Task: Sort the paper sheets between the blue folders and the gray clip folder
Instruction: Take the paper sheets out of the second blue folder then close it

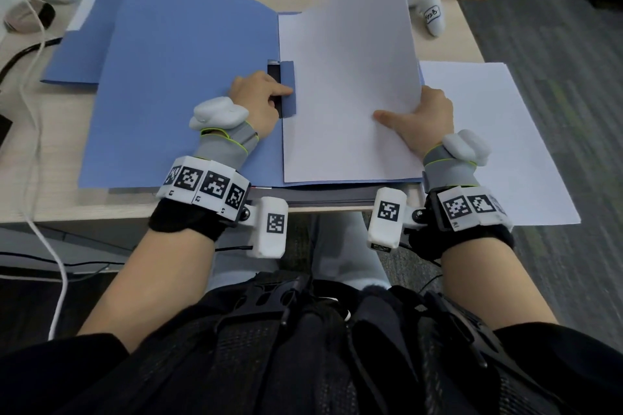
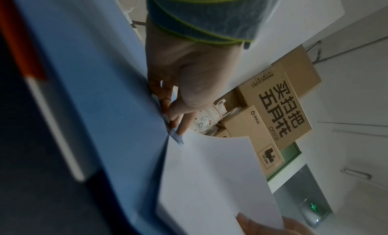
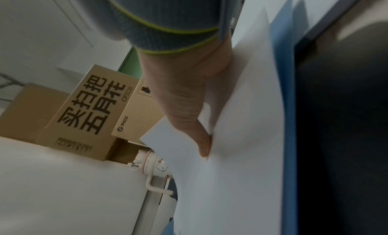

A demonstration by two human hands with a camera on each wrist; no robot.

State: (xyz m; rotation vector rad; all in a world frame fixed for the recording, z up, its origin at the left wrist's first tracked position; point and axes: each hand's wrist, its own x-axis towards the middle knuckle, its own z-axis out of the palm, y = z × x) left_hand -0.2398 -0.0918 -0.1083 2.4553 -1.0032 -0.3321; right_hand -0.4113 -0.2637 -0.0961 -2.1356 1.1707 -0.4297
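While right hand [image 1: 428, 118] pinches sheet [image 1: 354, 61] | left hand [image 1: 256, 101] pinches clip flap [image 1: 289, 77] | box [image 2: 254, 134]: PICO

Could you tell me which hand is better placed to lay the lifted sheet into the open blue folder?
Right. The right hand pinches the lifted sheet at its right edge, while the left hand is occupied gripping the blue flap of the open blue folder.

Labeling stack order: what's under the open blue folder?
Under the open blue folder, a gray folder edge shows along the near side; a second blue folder sticks out far-left. The rest is covered.
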